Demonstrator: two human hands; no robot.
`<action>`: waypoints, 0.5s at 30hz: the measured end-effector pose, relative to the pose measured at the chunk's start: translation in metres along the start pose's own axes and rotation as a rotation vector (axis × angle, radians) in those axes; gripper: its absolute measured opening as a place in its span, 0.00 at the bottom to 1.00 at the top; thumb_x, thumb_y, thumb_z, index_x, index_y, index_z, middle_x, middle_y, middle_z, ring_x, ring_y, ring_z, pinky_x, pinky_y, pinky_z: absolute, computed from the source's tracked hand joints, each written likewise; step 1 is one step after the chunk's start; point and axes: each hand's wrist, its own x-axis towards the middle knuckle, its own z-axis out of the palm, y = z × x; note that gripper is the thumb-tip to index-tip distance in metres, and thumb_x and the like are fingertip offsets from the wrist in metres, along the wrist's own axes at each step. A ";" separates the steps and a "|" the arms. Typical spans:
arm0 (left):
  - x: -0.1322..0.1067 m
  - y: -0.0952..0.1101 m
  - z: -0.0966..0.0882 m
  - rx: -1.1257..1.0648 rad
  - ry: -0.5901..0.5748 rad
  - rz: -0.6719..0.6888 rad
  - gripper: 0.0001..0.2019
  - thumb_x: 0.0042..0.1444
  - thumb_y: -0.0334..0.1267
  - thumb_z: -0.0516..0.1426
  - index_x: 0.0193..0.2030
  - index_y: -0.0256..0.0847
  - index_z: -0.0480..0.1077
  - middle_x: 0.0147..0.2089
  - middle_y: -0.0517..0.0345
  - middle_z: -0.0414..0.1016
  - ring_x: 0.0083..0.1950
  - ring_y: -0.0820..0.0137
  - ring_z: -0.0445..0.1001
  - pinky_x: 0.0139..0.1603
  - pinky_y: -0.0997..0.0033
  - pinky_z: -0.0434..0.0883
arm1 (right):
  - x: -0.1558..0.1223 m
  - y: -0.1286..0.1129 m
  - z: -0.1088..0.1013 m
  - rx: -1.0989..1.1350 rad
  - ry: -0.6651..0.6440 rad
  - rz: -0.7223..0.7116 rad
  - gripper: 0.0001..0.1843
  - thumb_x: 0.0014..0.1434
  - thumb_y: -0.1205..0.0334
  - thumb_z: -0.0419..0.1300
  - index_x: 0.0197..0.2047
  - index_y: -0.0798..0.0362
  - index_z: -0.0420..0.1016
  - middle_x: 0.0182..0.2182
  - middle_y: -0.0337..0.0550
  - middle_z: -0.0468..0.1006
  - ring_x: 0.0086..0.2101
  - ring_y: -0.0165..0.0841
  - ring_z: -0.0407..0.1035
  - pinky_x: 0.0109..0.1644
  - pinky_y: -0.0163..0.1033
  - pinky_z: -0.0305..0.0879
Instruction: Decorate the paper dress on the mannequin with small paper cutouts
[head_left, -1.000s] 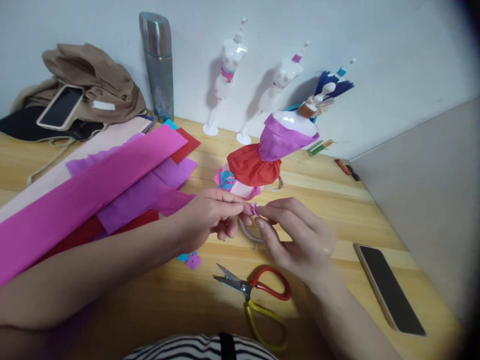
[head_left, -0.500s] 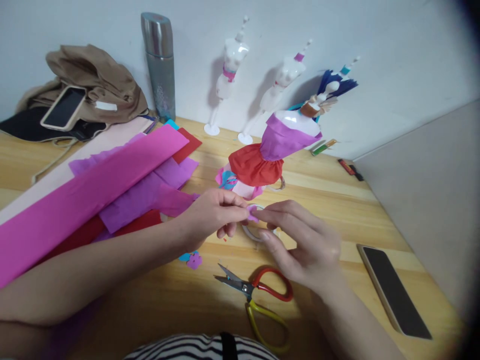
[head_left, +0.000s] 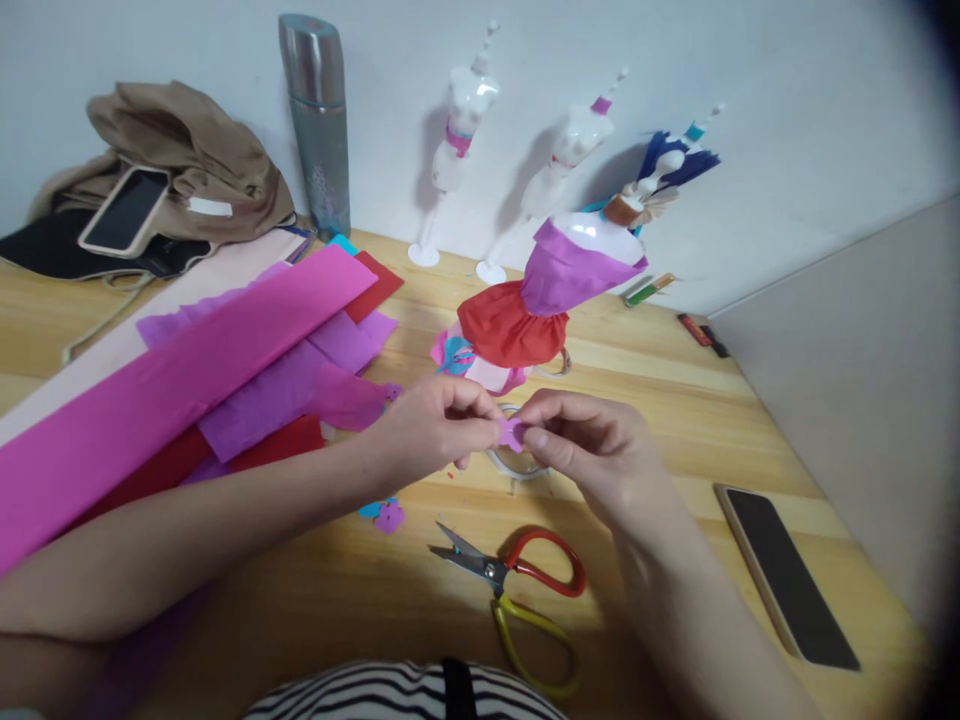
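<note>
Between my two hands is a small purple paper flower (head_left: 511, 433), pinched at both edges. My left hand (head_left: 442, 425) grips its left side with thumb and fingertips. On the other side, my right hand (head_left: 589, 440) has thumb and forefinger closed on it. Under the flower lies a roll of clear tape (head_left: 517, 470), partly covered. Just behind stands a small dress form (head_left: 592, 238) in a purple paper top (head_left: 574, 275) and red gathered skirt (head_left: 506, 325). Another purple flower (head_left: 389, 516) rests on the table near a blue paper piece (head_left: 370, 510).
Open scissors (head_left: 495, 575) with red and yellow handles lie before me. Coloured crepe paper (head_left: 187, 380) covers the left side. A phone (head_left: 787, 575) is at right. White mannequins (head_left: 472, 100), a flask (head_left: 319, 130) and a brown cloth bundle (head_left: 187, 150) stand along the wall.
My right thumb has closed with the forefinger on the flower's right edge; it was apart before. The flower is now held flatter between both hands.
</note>
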 end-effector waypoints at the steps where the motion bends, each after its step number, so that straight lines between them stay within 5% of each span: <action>1: 0.000 0.000 0.000 0.009 -0.003 -0.002 0.06 0.51 0.33 0.60 0.24 0.38 0.69 0.17 0.68 0.64 0.19 0.79 0.61 0.20 0.79 0.59 | 0.000 0.000 0.000 -0.001 -0.004 -0.003 0.14 0.55 0.49 0.72 0.30 0.50 0.80 0.23 0.39 0.77 0.23 0.29 0.66 0.25 0.35 0.65; 15: 0.000 0.001 -0.001 0.052 0.015 -0.095 0.07 0.53 0.31 0.57 0.24 0.38 0.70 0.15 0.66 0.65 0.18 0.77 0.63 0.19 0.80 0.60 | 0.001 0.002 0.004 -0.089 -0.012 0.042 0.16 0.55 0.52 0.70 0.25 0.51 0.72 0.20 0.36 0.70 0.21 0.27 0.59 0.24 0.33 0.57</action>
